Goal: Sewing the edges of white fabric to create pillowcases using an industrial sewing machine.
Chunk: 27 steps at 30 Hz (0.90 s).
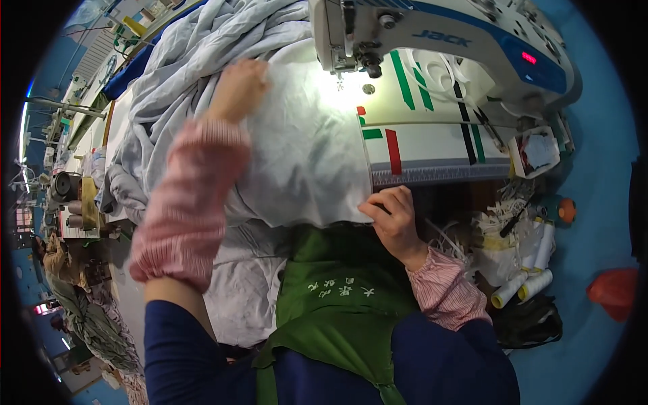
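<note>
Pale grey fabric (290, 155) spreads over the sewing table below a lit sewing machine (418, 40). My right hand (395, 214) pinches the near right corner of this fabric at the table's front edge. Over the left part of the cloth is my left hand (241, 88), blurred by motion and curled. Whether its fingers grip the fabric cannot be made out. The fabric's straight right edge runs from near the needle area (343, 82) down to my right hand. More of the same cloth (202, 40) lies bunched at the far left, and some hangs over my lap.
A ruler strip (442, 171) runs along the table's front edge, with red, green and black tape strips beyond it. Scissors (491, 128) lie by a small white box (536, 150) at right. Thread cones (534, 286) and fabric scraps (499, 233) sit lower right.
</note>
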Motion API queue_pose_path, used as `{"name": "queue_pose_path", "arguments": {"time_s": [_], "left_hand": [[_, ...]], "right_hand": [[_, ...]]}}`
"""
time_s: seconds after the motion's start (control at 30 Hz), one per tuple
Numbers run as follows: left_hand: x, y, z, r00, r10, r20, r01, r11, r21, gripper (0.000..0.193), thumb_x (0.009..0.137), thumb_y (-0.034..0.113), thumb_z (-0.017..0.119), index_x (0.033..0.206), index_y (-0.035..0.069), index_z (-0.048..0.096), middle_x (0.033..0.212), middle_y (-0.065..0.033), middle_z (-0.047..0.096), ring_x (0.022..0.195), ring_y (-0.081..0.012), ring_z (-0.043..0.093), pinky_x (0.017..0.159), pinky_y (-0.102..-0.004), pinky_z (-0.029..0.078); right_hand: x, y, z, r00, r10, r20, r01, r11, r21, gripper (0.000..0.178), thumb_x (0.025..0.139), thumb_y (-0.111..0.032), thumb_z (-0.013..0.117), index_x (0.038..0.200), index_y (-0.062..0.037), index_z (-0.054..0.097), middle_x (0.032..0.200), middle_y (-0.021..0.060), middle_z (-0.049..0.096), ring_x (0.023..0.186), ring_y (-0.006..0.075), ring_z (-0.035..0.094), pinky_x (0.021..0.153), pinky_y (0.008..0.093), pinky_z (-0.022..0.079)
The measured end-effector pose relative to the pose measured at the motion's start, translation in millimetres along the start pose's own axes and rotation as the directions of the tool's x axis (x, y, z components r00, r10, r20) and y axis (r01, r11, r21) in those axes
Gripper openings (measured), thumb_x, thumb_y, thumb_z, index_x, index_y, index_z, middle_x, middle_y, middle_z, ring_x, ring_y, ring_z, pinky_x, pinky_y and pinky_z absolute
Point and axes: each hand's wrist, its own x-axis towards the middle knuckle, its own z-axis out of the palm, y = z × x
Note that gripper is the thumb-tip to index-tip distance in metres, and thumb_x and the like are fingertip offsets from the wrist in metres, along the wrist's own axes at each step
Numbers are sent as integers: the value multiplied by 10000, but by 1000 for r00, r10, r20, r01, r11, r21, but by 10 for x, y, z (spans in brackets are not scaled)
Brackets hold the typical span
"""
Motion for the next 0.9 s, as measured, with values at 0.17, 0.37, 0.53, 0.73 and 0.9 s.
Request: {"name": "queue_pose_path", "arguments": {"time_s": [0.17, 0.37, 0.53, 0.73, 0.9], "left_hand": [[-1173, 2023, -188, 993, 88, -80, -119, 786, -607, 637, 738, 253, 766, 1294, 54, 527, 1280, -176, 534, 1205, -381, 510, 980, -486, 424], [-1729, 2552, 167, 935, -146, -322, 42, 951, -308, 612, 730, 161, 732, 1300, 65, 532, 1302, -134, 486, 1262, -350, 430, 1035, -514, 344], [-1672, 1736, -79, 916, -218, -337, 163, 969, -183, 304, 715, 17, 569, 1004, 68, 650, 1012, -73, 655, 1052, -265, 598, 961, -449, 369], [-2041, 1215, -558, 905, -345, -250, 362, 932, 25, 490, 697, 87, 649, 1185, 79, 615, 1218, -138, 566, 1202, -346, 495, 1036, -520, 316], [-1761, 1513, -396, 948, -309, 75, 318, 916, -243, 717, 720, 187, 673, 1412, 138, 492, 1539, -166, 330, 1440, -430, 227, 1130, -636, 135]], "right_hand": [[-92, -12, -155, 997, 8, -74, -7, 1000, 6, 317, 596, 96, 676, 883, -37, 692, 863, 54, 622, 808, 252, 592, 709, 357, 481], [73, -176, -286, 989, -123, -82, 120, 992, -35, 283, 612, 40, 698, 887, -27, 689, 873, 58, 644, 790, 238, 611, 661, 328, 499], [240, -231, -409, 976, -214, -46, 206, 969, -138, 210, 664, -13, 676, 873, -29, 678, 862, 60, 635, 783, 233, 612, 675, 340, 493], [28, -82, -217, 991, -109, 76, 117, 987, -107, 167, 687, -13, 663, 854, -26, 662, 828, 53, 609, 768, 236, 592, 698, 363, 466], [67, -31, -110, 996, -39, 83, 46, 995, -91, 171, 688, -4, 665, 857, -29, 667, 821, 54, 613, 754, 236, 590, 689, 363, 469]]}}
